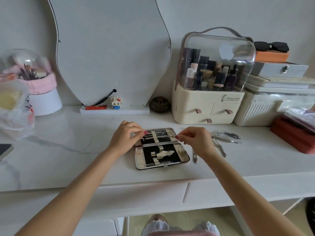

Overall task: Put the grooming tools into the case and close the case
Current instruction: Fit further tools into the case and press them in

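Head view: both hands' fingers pinched together over open case, held object indiscernible.

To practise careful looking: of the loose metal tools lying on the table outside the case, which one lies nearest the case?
The small flat tool, alone by the open case's near right corner, below the right hand. The other loose tools lie farther right.
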